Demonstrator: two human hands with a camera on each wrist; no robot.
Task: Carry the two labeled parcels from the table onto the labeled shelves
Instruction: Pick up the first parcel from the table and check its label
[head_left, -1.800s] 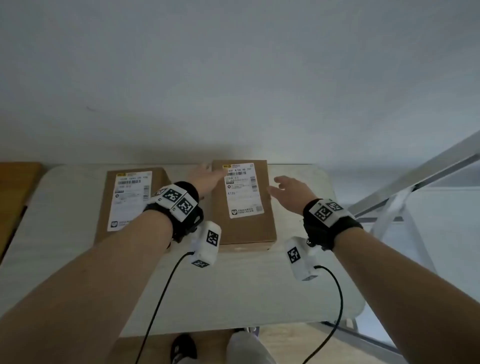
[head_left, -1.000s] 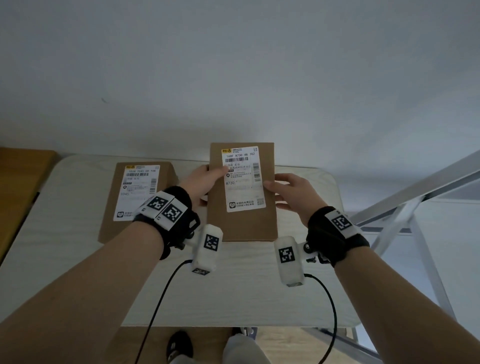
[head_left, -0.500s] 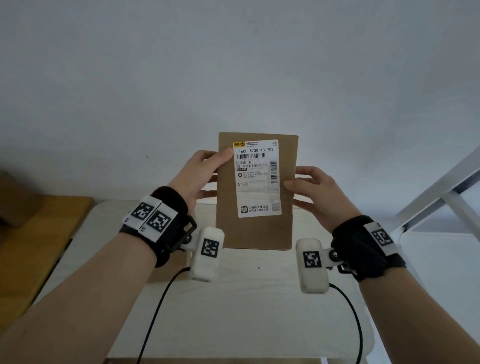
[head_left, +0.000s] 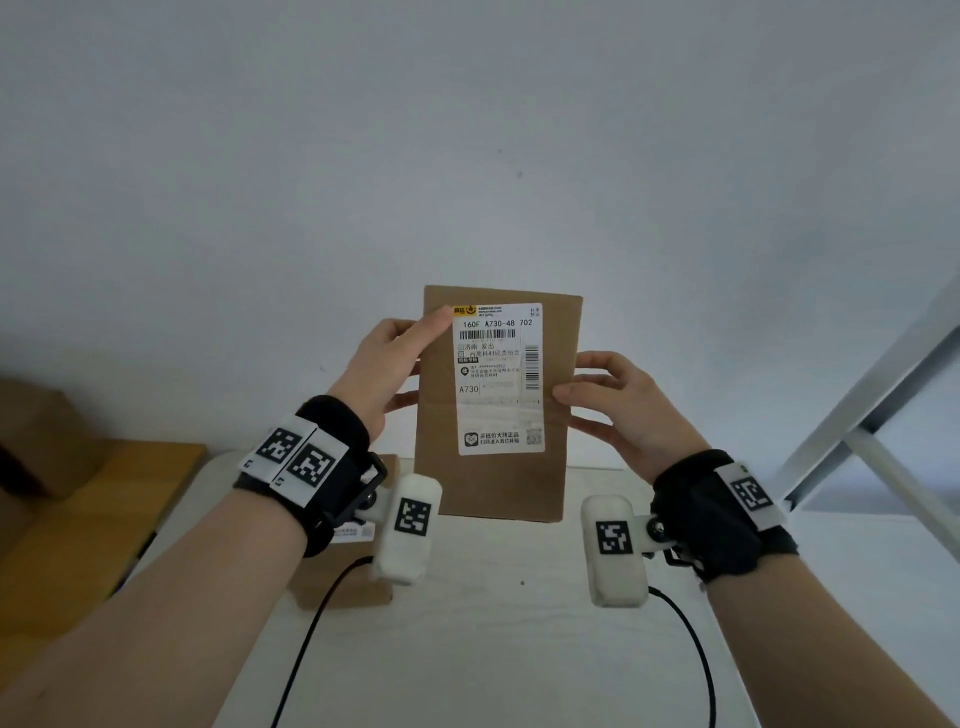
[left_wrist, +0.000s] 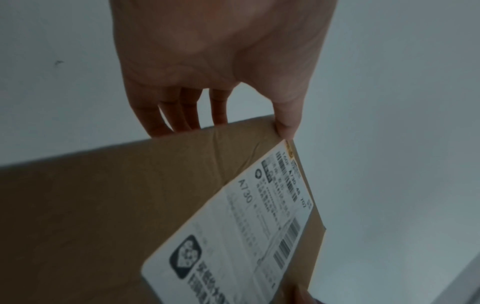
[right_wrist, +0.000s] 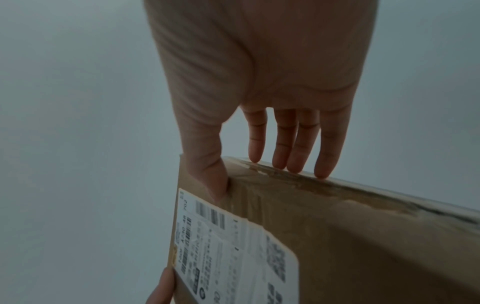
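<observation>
Both hands hold a flat brown cardboard parcel upright above the table, its white label marked A730 facing me. My left hand pinches its upper left edge, thumb on the front, fingers behind. My right hand grips the right edge the same way. In the left wrist view the left hand meets the parcel at its top corner. The right wrist view shows the right hand with its thumb pressed on the parcel. A second labeled parcel lies flat on the table, mostly hidden under my left wrist.
A white metal frame rises at the right, beside the table. A wooden surface with a cardboard box on it stands at the left. A plain pale wall fills the view behind the parcel.
Both hands took hold of the right-hand parcel, lifted it off the table and tipped it upright. The other parcel has stayed on the table.
</observation>
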